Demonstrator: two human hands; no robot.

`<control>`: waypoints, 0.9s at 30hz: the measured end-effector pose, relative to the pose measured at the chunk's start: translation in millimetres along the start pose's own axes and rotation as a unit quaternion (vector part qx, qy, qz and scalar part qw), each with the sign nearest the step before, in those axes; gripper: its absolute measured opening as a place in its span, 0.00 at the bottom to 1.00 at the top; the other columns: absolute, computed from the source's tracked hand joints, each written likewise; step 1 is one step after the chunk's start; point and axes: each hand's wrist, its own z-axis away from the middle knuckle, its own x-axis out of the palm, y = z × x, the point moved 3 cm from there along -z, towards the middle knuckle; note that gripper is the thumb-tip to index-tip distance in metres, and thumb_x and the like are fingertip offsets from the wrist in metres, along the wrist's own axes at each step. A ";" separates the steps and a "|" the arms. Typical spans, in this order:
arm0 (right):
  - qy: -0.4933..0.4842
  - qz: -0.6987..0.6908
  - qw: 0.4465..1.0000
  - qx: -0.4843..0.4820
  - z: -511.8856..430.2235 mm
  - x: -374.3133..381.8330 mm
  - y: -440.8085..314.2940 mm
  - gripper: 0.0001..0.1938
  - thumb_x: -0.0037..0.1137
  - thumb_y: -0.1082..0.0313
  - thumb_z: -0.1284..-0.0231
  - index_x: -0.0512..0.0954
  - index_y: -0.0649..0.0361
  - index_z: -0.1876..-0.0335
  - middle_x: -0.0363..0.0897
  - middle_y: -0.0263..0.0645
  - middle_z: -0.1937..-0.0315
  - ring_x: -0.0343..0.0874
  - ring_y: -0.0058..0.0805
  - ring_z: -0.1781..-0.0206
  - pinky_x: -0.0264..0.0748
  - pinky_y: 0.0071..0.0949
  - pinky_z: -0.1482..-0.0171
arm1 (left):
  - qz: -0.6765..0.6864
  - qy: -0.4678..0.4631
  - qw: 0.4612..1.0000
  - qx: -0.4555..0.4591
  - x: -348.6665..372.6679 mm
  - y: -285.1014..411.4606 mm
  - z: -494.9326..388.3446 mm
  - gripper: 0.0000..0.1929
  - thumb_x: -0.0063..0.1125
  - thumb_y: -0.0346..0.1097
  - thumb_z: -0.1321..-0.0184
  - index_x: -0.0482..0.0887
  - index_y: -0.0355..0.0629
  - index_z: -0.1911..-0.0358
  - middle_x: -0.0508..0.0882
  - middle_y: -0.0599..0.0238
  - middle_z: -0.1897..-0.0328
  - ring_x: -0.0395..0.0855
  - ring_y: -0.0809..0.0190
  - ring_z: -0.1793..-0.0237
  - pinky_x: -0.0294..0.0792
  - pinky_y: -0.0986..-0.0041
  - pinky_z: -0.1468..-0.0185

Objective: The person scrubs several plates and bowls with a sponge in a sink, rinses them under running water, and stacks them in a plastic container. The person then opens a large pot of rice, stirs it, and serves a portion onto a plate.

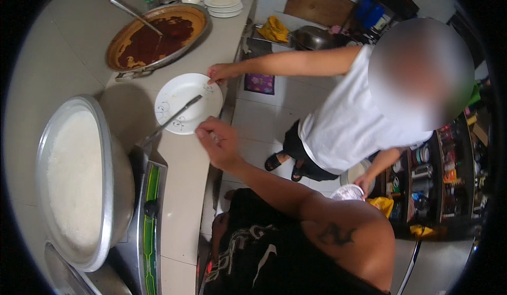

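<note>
My right hand (pixel 218 144) is at the near rim of a white plate with a grey scroll pattern (pixel 190 83), its fingers curled. Whether they grip the rim cannot be told. Another person's hand (pixel 222 73) holds the plate's far rim. A metal utensil (pixel 174 117) reaches across the plate, its handle end over the middle and its flat end by the stove. My left hand is out of view. On the gas stove with a green front panel (pixel 151 184) stands a large metal basin (pixel 122 184) filled with a white substance (pixel 75 176).
Farther along the tiled counter (pixel 178 216), a wide pan (pixel 202 26) holds dark red-brown sauce and a long-handled spatula (pixel 130 12). Stacked plates (pixel 223 5) stand beyond. Across the counter's edge, the co-worker in a white shirt (pixel 336 113) holds a bowl (pixel 347 193) near laden shelves (pixel 445 176).
</note>
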 end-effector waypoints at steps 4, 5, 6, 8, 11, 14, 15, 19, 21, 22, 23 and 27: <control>-0.063 -0.015 0.998 0.005 28.3 24.8 -45.3 0.04 0.59 0.73 0.36 0.78 0.64 0.66 0.73 0.35 0.75 0.70 0.22 0.72 0.68 0.25 0.67 | 0.038 0.004 0.996 0.075 6.7 -12.0 3.4 0.18 0.57 0.45 0.29 0.85 0.39 0.46 0.88 0.57 0.48 0.84 0.60 0.46 0.72 0.70 0.40; -0.087 -0.011 0.996 0.003 38.6 29.8 -55.7 0.05 0.59 0.73 0.36 0.78 0.64 0.67 0.73 0.36 0.75 0.70 0.23 0.73 0.67 0.26 0.67 | 0.042 0.004 0.995 0.085 6.5 -9.8 6.9 0.18 0.58 0.45 0.29 0.85 0.39 0.46 0.88 0.57 0.48 0.84 0.60 0.46 0.72 0.70 0.41; -0.098 -0.022 0.995 0.017 47.6 32.1 -63.9 0.05 0.59 0.72 0.36 0.78 0.64 0.67 0.73 0.36 0.76 0.71 0.24 0.73 0.68 0.26 0.68 | -0.012 0.004 0.997 0.081 4.7 -9.6 13.7 0.18 0.58 0.45 0.29 0.85 0.39 0.46 0.88 0.57 0.49 0.84 0.61 0.47 0.73 0.70 0.41; -0.124 -0.018 0.992 0.024 63.8 32.5 -73.9 0.05 0.59 0.72 0.36 0.78 0.64 0.67 0.73 0.36 0.75 0.71 0.24 0.73 0.68 0.26 0.68 | 0.026 0.000 0.999 0.048 1.5 -23.3 24.9 0.18 0.59 0.45 0.30 0.85 0.39 0.46 0.88 0.57 0.51 0.84 0.60 0.48 0.73 0.70 0.41; -0.152 -0.027 0.987 0.050 86.7 26.8 -95.3 0.04 0.57 0.73 0.35 0.79 0.64 0.66 0.76 0.37 0.72 0.73 0.26 0.71 0.69 0.26 0.66 | 0.024 0.014 0.999 0.036 -14.7 -63.2 51.4 0.18 0.57 0.45 0.29 0.85 0.39 0.46 0.89 0.55 0.51 0.85 0.57 0.50 0.73 0.67 0.41; -0.200 0.038 0.977 -0.068 83.6 17.8 -166.7 0.04 0.57 0.71 0.38 0.79 0.62 0.67 0.76 0.39 0.74 0.77 0.31 0.72 0.71 0.31 0.67 | 0.010 0.049 0.998 0.032 -27.8 -102.3 79.2 0.19 0.55 0.46 0.29 0.85 0.39 0.46 0.89 0.54 0.51 0.86 0.55 0.50 0.74 0.65 0.41; -0.335 0.177 0.924 -0.046 81.8 17.3 -197.3 0.04 0.57 0.71 0.43 0.79 0.61 0.64 0.79 0.42 0.71 0.81 0.39 0.68 0.75 0.37 0.66 | 0.008 0.071 0.997 0.024 -34.6 -120.6 92.3 0.19 0.55 0.46 0.29 0.85 0.39 0.46 0.89 0.54 0.51 0.86 0.54 0.49 0.74 0.64 0.41; -0.367 -0.119 0.880 -0.278 74.7 5.8 -289.4 0.02 0.55 0.74 0.41 0.75 0.58 0.68 0.74 0.37 0.76 0.75 0.31 0.74 0.66 0.32 0.72 | -0.040 0.125 0.991 -0.009 -30.2 -189.2 138.2 0.20 0.54 0.47 0.29 0.85 0.39 0.46 0.88 0.53 0.50 0.86 0.52 0.49 0.74 0.63 0.40; -0.338 -0.252 0.830 -0.366 76.3 -4.7 -326.0 0.04 0.54 0.75 0.40 0.73 0.56 0.70 0.71 0.34 0.78 0.72 0.27 0.77 0.62 0.29 0.75 | -0.075 0.114 0.991 -0.002 -21.1 -204.8 138.5 0.20 0.53 0.48 0.29 0.85 0.39 0.46 0.88 0.52 0.50 0.86 0.51 0.49 0.74 0.62 0.40; -0.322 -0.298 0.803 -0.404 77.8 -6.5 -339.7 0.06 0.54 0.76 0.40 0.72 0.56 0.71 0.70 0.32 0.80 0.70 0.25 0.79 0.59 0.28 0.76 | -0.094 0.105 0.990 0.007 -18.3 -206.2 130.5 0.21 0.53 0.48 0.29 0.85 0.39 0.46 0.88 0.52 0.50 0.86 0.51 0.49 0.74 0.61 0.40; -0.308 -0.349 0.771 -0.435 80.2 -7.5 -346.6 0.07 0.53 0.77 0.39 0.71 0.55 0.72 0.69 0.31 0.81 0.69 0.24 0.80 0.57 0.26 0.78 | -0.106 0.117 0.987 0.009 -17.7 -213.9 131.3 0.21 0.53 0.49 0.29 0.85 0.39 0.46 0.88 0.52 0.50 0.86 0.51 0.48 0.74 0.61 0.40; -0.315 -0.436 0.712 -0.451 68.1 9.8 -367.3 0.11 0.50 0.77 0.36 0.68 0.52 0.73 0.65 0.27 0.84 0.63 0.17 0.85 0.50 0.22 0.82 | -0.149 0.149 0.976 0.062 -0.5 -241.8 122.5 0.22 0.52 0.50 0.28 0.85 0.38 0.46 0.88 0.51 0.49 0.86 0.49 0.48 0.74 0.59 0.40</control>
